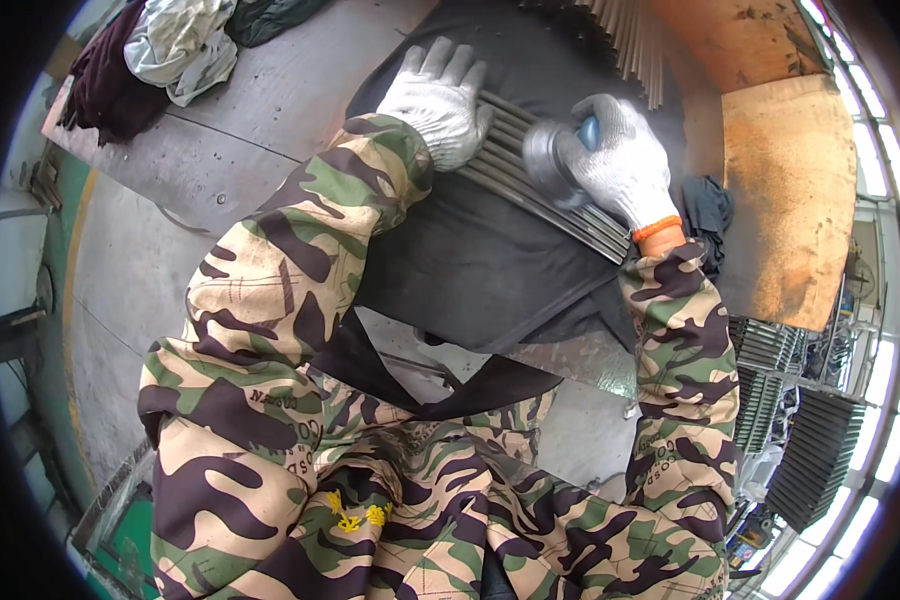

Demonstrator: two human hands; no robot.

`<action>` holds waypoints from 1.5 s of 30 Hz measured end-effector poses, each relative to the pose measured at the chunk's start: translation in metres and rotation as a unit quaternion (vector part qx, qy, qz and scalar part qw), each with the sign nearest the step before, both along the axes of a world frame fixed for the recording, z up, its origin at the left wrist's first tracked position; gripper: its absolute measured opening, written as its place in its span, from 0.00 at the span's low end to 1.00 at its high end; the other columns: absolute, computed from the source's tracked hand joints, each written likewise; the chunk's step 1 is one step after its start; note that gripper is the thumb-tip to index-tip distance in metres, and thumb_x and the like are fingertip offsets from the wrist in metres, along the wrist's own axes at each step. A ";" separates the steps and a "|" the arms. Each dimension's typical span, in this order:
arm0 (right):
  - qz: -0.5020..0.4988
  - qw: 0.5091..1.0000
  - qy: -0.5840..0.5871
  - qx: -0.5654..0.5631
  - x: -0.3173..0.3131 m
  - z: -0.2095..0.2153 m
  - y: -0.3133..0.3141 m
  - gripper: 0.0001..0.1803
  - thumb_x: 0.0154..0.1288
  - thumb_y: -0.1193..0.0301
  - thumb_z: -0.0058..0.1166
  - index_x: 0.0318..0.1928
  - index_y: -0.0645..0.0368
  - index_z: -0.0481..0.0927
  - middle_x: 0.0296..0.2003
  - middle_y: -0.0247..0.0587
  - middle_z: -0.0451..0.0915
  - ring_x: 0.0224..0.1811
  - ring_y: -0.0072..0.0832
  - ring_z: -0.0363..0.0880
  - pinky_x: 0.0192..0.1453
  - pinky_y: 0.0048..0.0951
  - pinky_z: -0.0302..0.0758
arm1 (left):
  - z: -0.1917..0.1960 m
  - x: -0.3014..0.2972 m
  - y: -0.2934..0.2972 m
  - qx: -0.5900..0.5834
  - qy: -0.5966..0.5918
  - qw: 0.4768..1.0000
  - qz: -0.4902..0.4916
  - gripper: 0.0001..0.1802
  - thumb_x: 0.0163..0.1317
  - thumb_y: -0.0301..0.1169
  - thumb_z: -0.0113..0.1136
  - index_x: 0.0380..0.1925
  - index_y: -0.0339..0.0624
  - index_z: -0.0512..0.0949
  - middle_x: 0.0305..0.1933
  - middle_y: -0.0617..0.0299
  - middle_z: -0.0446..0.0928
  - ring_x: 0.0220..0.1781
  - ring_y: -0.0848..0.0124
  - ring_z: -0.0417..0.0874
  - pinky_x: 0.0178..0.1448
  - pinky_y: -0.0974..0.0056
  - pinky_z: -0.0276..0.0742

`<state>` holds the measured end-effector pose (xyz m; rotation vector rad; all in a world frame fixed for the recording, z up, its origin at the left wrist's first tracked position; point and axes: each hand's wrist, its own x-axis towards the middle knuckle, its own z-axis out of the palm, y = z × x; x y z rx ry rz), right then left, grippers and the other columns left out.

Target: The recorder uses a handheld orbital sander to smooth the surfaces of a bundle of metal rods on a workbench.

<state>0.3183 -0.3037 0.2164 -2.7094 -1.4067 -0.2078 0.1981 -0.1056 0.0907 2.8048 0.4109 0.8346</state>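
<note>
Several slim grey metal rods (522, 198) lie side by side, slanting across a black cloth (450, 265) on the table. My left hand (436, 105), in a white glove with grey fingertips, lies flat across their left end with the fingers stretched out. In a matching glove with an orange cuff, my right hand (622, 150) is wrapped round what looks like a palm sander (588, 133), blue on top. Its grey disc (550, 163) is smeared by motion and sits over the right part of the rods. My palm hides much of the tool.
More rods (625, 45) lie at the far edge of the cloth, beside upright brown boards (790, 190). A dark rag (707, 215) is right of my right wrist. Pale and maroon cloths (175, 50) are heaped at the far left. Stacked dark parts (815, 455) stand at the right.
</note>
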 end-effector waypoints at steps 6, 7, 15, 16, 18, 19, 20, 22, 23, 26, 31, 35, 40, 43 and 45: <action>0.010 1.000 0.000 -0.004 -0.001 -0.001 0.007 0.22 0.65 0.54 0.66 0.55 0.51 0.85 0.52 0.44 0.86 0.59 0.46 0.85 0.65 0.45 0.81 | 0.009 -0.034 -0.012 0.009 0.005 0.999 -0.048 0.31 0.73 0.42 0.59 0.69 0.32 0.76 0.76 0.43 0.74 0.82 0.44 0.68 0.85 0.41 0.59; 0.012 1.000 0.000 -0.004 -0.005 -0.001 0.006 0.22 0.65 0.54 0.66 0.55 0.51 0.85 0.52 0.44 0.86 0.59 0.46 0.85 0.65 0.45 0.81 | 0.017 -0.033 -0.010 0.009 0.006 0.999 -0.047 0.31 0.73 0.42 0.59 0.69 0.32 0.76 0.76 0.43 0.74 0.82 0.44 0.68 0.85 0.41 0.59; 0.013 1.000 0.002 -0.003 -0.012 -0.002 0.023 0.22 0.64 0.54 0.66 0.54 0.52 0.86 0.53 0.46 0.86 0.59 0.47 0.85 0.66 0.45 0.81 | 0.012 -0.037 0.004 0.001 0.011 0.997 -0.073 0.30 0.74 0.41 0.58 0.71 0.37 0.75 0.76 0.44 0.73 0.81 0.44 0.69 0.85 0.41 0.60; 0.027 1.000 0.013 -0.005 -0.020 -0.003 0.019 0.23 0.65 0.54 0.66 0.54 0.53 0.86 0.53 0.46 0.86 0.59 0.48 0.85 0.66 0.46 0.81 | 0.014 -0.036 0.011 -0.015 0.054 0.995 -0.088 0.30 0.75 0.41 0.57 0.72 0.39 0.74 0.77 0.44 0.72 0.82 0.43 0.67 0.86 0.40 0.59; 0.042 0.999 0.008 -0.005 -0.024 0.001 0.011 0.24 0.65 0.53 0.64 0.55 0.54 0.86 0.54 0.48 0.87 0.59 0.50 0.85 0.65 0.47 0.82 | 0.015 -0.024 0.009 -0.020 0.047 0.995 -0.086 0.30 0.76 0.42 0.56 0.73 0.41 0.74 0.80 0.44 0.70 0.84 0.42 0.65 0.87 0.40 0.57; 0.043 0.999 0.012 -0.008 -0.023 0.002 0.012 0.24 0.65 0.53 0.64 0.55 0.54 0.86 0.54 0.48 0.87 0.59 0.50 0.85 0.65 0.47 0.82 | 0.010 -0.023 0.010 0.002 0.012 0.998 -0.055 0.31 0.77 0.44 0.55 0.74 0.40 0.73 0.80 0.43 0.70 0.85 0.41 0.64 0.88 0.40 0.56; 0.034 0.999 0.006 -0.008 -0.019 0.003 0.018 0.24 0.65 0.53 0.65 0.54 0.54 0.86 0.53 0.47 0.87 0.59 0.49 0.85 0.65 0.47 0.82 | 0.004 -0.025 0.009 -0.001 0.039 0.998 -0.049 0.32 0.78 0.44 0.55 0.75 0.39 0.72 0.80 0.43 0.70 0.85 0.41 0.63 0.88 0.40 0.56; 0.017 1.000 -0.025 0.002 -0.008 -0.002 0.025 0.22 0.65 0.54 0.65 0.54 0.51 0.86 0.53 0.46 0.87 0.58 0.47 0.86 0.64 0.46 0.82 | 0.004 -0.030 0.005 0.000 0.058 0.997 -0.048 0.33 0.78 0.45 0.53 0.77 0.38 0.71 0.82 0.42 0.68 0.86 0.41 0.62 0.89 0.40 0.55; 0.015 1.000 -0.024 0.003 -0.005 -0.004 0.020 0.22 0.65 0.54 0.65 0.54 0.51 0.86 0.53 0.46 0.87 0.58 0.47 0.86 0.64 0.46 0.82 | 0.000 -0.033 0.001 0.000 0.053 0.997 -0.051 0.34 0.79 0.45 0.53 0.77 0.38 0.70 0.82 0.42 0.68 0.87 0.41 0.61 0.89 0.40 0.54; 0.047 0.999 -0.014 -0.005 -0.013 -0.006 0.011 0.22 0.66 0.53 0.64 0.55 0.50 0.85 0.52 0.45 0.87 0.58 0.47 0.86 0.64 0.46 0.82 | 0.006 -0.040 0.000 -0.007 0.065 0.996 -0.056 0.32 0.78 0.44 0.53 0.76 0.38 0.72 0.82 0.43 0.68 0.86 0.41 0.62 0.88 0.40 0.55; 0.009 1.000 -0.004 -0.021 -0.017 0.000 0.024 0.23 0.67 0.52 0.64 0.57 0.50 0.84 0.54 0.45 0.86 0.59 0.48 0.85 0.65 0.45 0.81 | 0.002 -0.023 0.007 0.015 0.043 0.998 -0.037 0.31 0.77 0.44 0.54 0.74 0.39 0.73 0.80 0.44 0.70 0.85 0.41 0.63 0.88 0.40 0.56; 0.028 0.999 -0.013 -0.019 -0.020 -0.004 0.012 0.24 0.67 0.51 0.64 0.56 0.51 0.85 0.54 0.46 0.86 0.59 0.48 0.85 0.65 0.46 0.81 | -0.002 -0.043 -0.005 0.013 0.054 0.998 -0.038 0.33 0.77 0.44 0.53 0.76 0.37 0.71 0.82 0.44 0.68 0.85 0.42 0.63 0.87 0.39 0.55; 0.023 1.000 0.004 -0.012 -0.020 -0.001 0.025 0.25 0.67 0.51 0.63 0.56 0.52 0.85 0.55 0.47 0.86 0.59 0.49 0.85 0.65 0.47 0.82 | -0.002 -0.040 -0.002 0.014 0.044 0.998 -0.035 0.34 0.77 0.44 0.53 0.76 0.36 0.71 0.81 0.44 0.68 0.85 0.42 0.63 0.87 0.40 0.55; 0.005 1.000 -0.016 -0.020 -0.014 0.000 0.029 0.25 0.67 0.51 0.62 0.56 0.53 0.85 0.54 0.47 0.86 0.59 0.49 0.85 0.64 0.48 0.82 | -0.009 -0.030 0.005 0.021 0.037 0.999 -0.031 0.33 0.76 0.44 0.54 0.75 0.36 0.72 0.80 0.44 0.69 0.84 0.43 0.65 0.85 0.41 0.57; 0.024 0.999 -0.007 -0.020 -0.021 -0.005 0.016 0.24 0.66 0.52 0.63 0.56 0.52 0.85 0.54 0.46 0.86 0.59 0.48 0.84 0.65 0.48 0.81 | -0.007 -0.024 0.006 0.033 0.025 0.999 -0.026 0.33 0.76 0.44 0.54 0.75 0.36 0.73 0.79 0.44 0.70 0.83 0.44 0.66 0.84 0.41 0.58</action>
